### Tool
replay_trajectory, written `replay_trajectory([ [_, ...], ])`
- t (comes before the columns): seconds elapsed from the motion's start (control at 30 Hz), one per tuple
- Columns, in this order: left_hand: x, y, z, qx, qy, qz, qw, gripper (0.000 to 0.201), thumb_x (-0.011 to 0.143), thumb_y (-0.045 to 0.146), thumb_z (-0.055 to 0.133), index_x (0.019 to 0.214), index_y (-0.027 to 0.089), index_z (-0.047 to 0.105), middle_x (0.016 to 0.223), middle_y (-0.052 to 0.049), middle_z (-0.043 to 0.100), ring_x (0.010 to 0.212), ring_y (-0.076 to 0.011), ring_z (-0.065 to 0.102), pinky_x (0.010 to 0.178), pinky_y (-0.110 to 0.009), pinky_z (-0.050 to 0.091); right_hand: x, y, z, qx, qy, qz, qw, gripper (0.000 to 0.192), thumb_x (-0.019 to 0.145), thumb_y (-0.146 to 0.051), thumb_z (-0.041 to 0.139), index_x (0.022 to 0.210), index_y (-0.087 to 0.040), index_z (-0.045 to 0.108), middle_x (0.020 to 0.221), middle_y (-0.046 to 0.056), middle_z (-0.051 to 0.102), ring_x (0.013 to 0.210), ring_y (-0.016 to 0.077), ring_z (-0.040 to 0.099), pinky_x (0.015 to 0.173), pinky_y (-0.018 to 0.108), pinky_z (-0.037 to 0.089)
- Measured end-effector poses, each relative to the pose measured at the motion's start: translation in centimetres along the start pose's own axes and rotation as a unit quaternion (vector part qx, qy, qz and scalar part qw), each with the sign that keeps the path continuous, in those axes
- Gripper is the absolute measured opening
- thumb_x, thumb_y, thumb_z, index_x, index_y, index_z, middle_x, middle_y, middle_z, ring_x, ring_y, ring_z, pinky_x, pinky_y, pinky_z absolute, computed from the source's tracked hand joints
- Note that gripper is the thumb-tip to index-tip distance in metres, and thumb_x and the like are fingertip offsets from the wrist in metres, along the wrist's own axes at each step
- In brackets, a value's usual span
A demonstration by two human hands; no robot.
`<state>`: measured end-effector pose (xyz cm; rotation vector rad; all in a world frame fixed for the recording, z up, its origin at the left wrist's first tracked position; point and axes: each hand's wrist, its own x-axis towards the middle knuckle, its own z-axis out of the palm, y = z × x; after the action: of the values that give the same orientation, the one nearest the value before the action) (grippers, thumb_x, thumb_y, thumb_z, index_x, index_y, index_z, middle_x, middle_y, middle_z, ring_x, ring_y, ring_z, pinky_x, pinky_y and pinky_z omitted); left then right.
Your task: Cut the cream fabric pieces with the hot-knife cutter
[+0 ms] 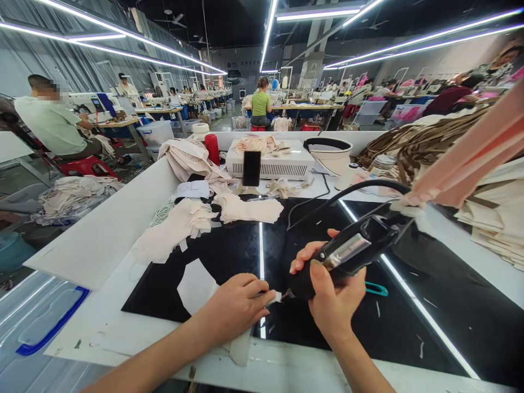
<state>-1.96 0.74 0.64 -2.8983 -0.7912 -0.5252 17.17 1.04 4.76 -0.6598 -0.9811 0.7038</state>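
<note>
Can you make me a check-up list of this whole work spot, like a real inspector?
Surface: shiny black panel on a white table.
Job's things: black handheld tool, its tip close to a small white piece; another white piece lies farther left.
Clutter: cut cloth stacks, phone, red spool, teal item, thin scraps.
Left hand: fingers on the small white piece.
Right hand: wrapped around the tool.
Cables: thick black cord arches behind the tool; its far end can't be traced.
Surroundings: person in green seated ahead, person in a pale shirt at left, blue-handled bin beside the table.
</note>
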Motion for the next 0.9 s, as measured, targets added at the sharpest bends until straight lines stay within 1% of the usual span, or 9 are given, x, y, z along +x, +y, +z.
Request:
replay_trajectory([
  [0.1, 0.0, -0.1, 0.0, -0.005, 0.001, 0.0, 1.0, 0.025, 0.108, 0.028, 0.06, 0.129, 0.016, 0.06, 0.11, -0.005, 0.068, 0.102, -0.0187, 0.065, 0.093, -0.034, 0.057, 0.0, 0.1, 0.1, -0.011, 0.002, -0.003, 1.0, 0.046, 0.092, -0.018, 0.074, 0.133, -0.031, 0.057, 0.085, -0.004, 0.071, 0.063, 0.0136, 0.066, 0.058, 0.03, 0.057],
  [0.23, -0.2, -0.1, -0.1, -0.02, 0.054, 0.004, 0.998, 0.021, 0.11, 0.018, 0.051, 0.128, 0.016, 0.061, 0.113, -0.006, 0.07, 0.102, -0.0186, 0.066, 0.096, -0.035, 0.058, -0.1, -0.2, 0.1, -0.01, -0.003, -0.002, 1.0, 0.046, 0.09, -0.019, 0.076, 0.131, -0.031, 0.058, 0.085, -0.005, 0.071, 0.061, 0.0133, 0.066, 0.057, 0.029, 0.057],
  [0.3, -0.2, -0.1, -0.3, -0.026, 0.067, 0.018, 0.997, 0.022, 0.108, 0.011, 0.051, 0.126, 0.017, 0.063, 0.114, -0.005, 0.071, 0.103, -0.0187, 0.066, 0.097, -0.036, 0.057, -0.3, -0.4, 0.1, -0.006, -0.005, -0.002, 1.0, 0.047, 0.089, -0.019, 0.077, 0.131, -0.031, 0.059, 0.086, -0.005, 0.071, 0.062, 0.0131, 0.066, 0.057, 0.029, 0.057],
  [0.43, -0.5, 0.1, -0.4, -0.04, 0.038, 0.035, 0.998, 0.021, 0.104, 0.003, 0.053, 0.118, 0.013, 0.065, 0.106, -0.005, 0.072, 0.1, -0.0194, 0.067, 0.097, -0.036, 0.057, -0.5, -0.6, 0.0, -0.006, -0.008, -0.004, 1.0, 0.048, 0.088, -0.018, 0.077, 0.131, -0.031, 0.06, 0.085, -0.004, 0.07, 0.061, 0.0132, 0.066, 0.057, 0.029, 0.057],
  [0.53, -0.9, 0.2, -0.1, -0.069, 0.037, 0.014, 0.997, 0.018, 0.103, 0.004, 0.055, 0.114, 0.013, 0.066, 0.101, -0.004, 0.07, 0.094, -0.0196, 0.066, 0.09, -0.035, 0.058, -0.6, -0.6, -0.1, -0.016, -0.01, -0.003, 1.0, 0.048, 0.088, -0.019, 0.078, 0.13, -0.03, 0.059, 0.084, -0.004, 0.07, 0.062, 0.0142, 0.066, 0.057, 0.031, 0.058],
  [0.67, -1.5, 0.5, 0.0, -0.12, 0.036, -0.035, 0.992, 0.013, 0.103, 0.008, 0.058, 0.11, 0.016, 0.068, 0.099, -0.004, 0.068, 0.089, -0.0184, 0.064, 0.081, -0.031, 0.057, -0.7, -0.7, -0.4, -0.023, -0.008, -0.005, 1.0, 0.046, 0.087, -0.021, 0.078, 0.128, -0.03, 0.059, 0.084, -0.003, 0.07, 0.062, 0.0146, 0.066, 0.057, 0.033, 0.059],
  [0.77, -1.6, 0.7, -0.3, -0.144, 0.033, -0.057, 0.987, 0.011, 0.103, 0.01, 0.06, 0.108, 0.016, 0.068, 0.1, -0.004, 0.069, 0.089, -0.0176, 0.065, 0.08, -0.029, 0.056, -0.6, -0.9, -0.4, -0.022, -0.001, 0.0, 1.0, 0.047, 0.087, -0.022, 0.079, 0.128, -0.03, 0.059, 0.083, -0.004, 0.07, 0.062, 0.0149, 0.067, 0.057, 0.033, 0.059],
  [0.9, -1.5, 1.0, -0.5, -0.149, 0.045, -0.062, 0.986, 0.012, 0.103, 0.009, 0.06, 0.108, 0.016, 0.068, 0.1, -0.004, 0.069, 0.09, -0.0178, 0.065, 0.082, -0.03, 0.055, -0.3, -1.1, -0.1, -0.015, 0.012, 0.0, 1.0, 0.047, 0.087, -0.022, 0.08, 0.129, -0.028, 0.06, 0.082, -0.003, 0.071, 0.062, 0.0147, 0.066, 0.058, 0.033, 0.059],
])
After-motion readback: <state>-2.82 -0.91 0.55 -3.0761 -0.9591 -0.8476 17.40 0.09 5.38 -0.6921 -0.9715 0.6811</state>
